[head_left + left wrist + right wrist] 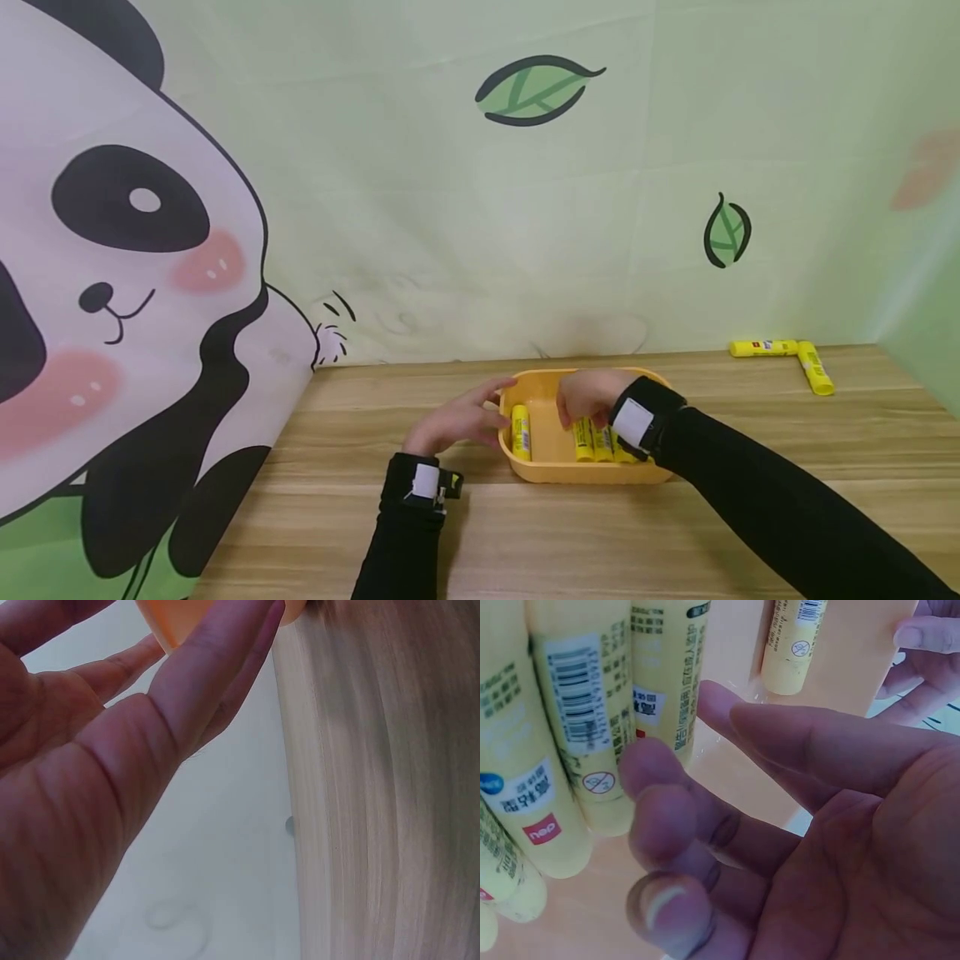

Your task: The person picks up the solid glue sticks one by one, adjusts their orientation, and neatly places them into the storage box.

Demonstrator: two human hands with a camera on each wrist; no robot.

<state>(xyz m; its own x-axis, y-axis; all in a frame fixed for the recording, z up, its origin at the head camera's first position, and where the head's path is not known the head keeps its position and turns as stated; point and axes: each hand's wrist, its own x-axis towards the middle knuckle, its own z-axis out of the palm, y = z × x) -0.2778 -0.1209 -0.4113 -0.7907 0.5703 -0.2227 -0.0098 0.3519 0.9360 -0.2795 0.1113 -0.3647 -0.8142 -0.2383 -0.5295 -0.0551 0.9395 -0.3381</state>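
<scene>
A shallow orange plastic tray (585, 473) stands on the table with yellow glue sticks inside. One glue stick (521, 433) lies along its left side; several others (583, 442) sit side by side toward the right. My left hand (461, 418) reaches the tray's left rim, fingers fairly straight and touching its edge. Inside the tray, my right hand (588, 393) is at the row's inner end. In the right wrist view its loosely bent fingers touch or nearly touch the end glue stick (664, 682), not wrapped round it. My right wrist hides part of the row.
Two more yellow glue sticks lie on the table at the far right, one sideways (763, 348) and one slanting (816, 368). Behind the wooden table (540, 533) hangs a green backdrop (420, 192) with a panda and leaves.
</scene>
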